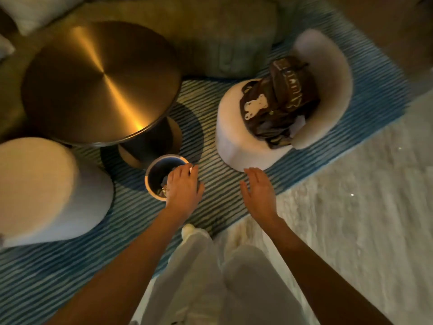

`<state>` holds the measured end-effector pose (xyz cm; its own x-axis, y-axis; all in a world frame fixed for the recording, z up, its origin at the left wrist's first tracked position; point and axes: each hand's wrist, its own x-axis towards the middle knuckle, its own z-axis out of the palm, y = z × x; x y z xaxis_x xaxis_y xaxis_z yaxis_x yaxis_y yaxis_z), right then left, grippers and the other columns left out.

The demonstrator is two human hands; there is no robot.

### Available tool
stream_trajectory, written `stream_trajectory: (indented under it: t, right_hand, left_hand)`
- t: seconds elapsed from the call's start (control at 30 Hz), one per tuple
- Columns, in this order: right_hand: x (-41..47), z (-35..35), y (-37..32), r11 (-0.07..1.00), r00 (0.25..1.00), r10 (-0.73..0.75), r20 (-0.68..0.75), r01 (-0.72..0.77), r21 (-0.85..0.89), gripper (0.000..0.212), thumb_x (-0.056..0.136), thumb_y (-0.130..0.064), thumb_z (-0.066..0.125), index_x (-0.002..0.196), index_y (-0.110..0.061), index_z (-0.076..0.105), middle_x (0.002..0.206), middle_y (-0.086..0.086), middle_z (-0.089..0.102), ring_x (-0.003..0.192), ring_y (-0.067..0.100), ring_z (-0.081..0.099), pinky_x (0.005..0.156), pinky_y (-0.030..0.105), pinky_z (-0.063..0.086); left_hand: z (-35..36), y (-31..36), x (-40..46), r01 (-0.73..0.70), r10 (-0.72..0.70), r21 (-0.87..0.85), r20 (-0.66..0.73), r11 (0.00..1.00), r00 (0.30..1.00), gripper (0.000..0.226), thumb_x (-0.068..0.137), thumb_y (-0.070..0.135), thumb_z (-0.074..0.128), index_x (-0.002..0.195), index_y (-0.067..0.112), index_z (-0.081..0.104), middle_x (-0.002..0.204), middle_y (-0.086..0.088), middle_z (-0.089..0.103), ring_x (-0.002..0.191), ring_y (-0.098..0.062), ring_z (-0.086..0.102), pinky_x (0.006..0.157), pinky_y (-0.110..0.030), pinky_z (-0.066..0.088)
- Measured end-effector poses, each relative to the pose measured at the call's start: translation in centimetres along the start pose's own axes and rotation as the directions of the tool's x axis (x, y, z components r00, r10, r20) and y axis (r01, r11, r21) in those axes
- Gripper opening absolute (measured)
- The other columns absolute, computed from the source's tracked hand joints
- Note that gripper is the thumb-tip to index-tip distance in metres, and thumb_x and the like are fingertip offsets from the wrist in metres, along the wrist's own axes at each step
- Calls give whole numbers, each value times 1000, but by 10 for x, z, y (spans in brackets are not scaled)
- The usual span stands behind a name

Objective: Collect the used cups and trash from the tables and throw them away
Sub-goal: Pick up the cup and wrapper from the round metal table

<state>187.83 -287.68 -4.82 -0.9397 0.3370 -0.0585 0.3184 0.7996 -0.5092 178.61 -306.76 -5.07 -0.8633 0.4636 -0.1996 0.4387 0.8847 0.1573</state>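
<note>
A small round trash bin [154, 171] with a pale rim and dark inside stands on the striped rug by the table's pedestal. Some crumpled trash [164, 190] shows inside it. My left hand [184, 187] rests over the bin's right rim, fingers curled down on the edge; whether it grips the rim or something small is unclear. My right hand [259, 190] hovers flat and open above the rug, to the right of the bin, holding nothing. The round brass table top [98, 83] is bare.
A white stool [42, 188] stands at the left. A white tub chair [257, 141] at the right holds a brown bag [278, 102]. A green sofa [222, 38] sits behind. The blue striped rug [70, 261] meets pale shaggy carpet [351, 219].
</note>
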Motion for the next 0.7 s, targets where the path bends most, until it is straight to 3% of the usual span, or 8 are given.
stream_trajectory:
  t: [0.2,0.4,0.7]
  right_hand:
    - [-82,-70,100,972,958,236,-162,-232,40,37,95,-20,53,129,-4,55,132,16,55,125,30,50,106,42,41]
    - [-135,-137,181,920,881,380,-280,-391,18,38,97,-23,49,132,-7,53,134,13,55,128,29,47,109,40,37]
    - [-117,-229,310,864,785,477,-396,-502,45,39,96,-19,52,132,-5,52,133,15,55,127,31,47,109,41,37]
  left_hand:
    - [6,134,-6,-245,244,16,52,969,968,53,92,38,49,138,14,40,140,-8,45,128,-27,40,106,-40,31]
    - [10,266,1,-497,496,-5,56,868,866,50,93,35,49,137,12,43,139,-9,47,124,-28,45,102,-41,38]
    - [-4,448,96,-700,701,41,-58,713,711,48,91,32,56,132,7,51,131,-13,54,119,-32,50,95,-45,42]
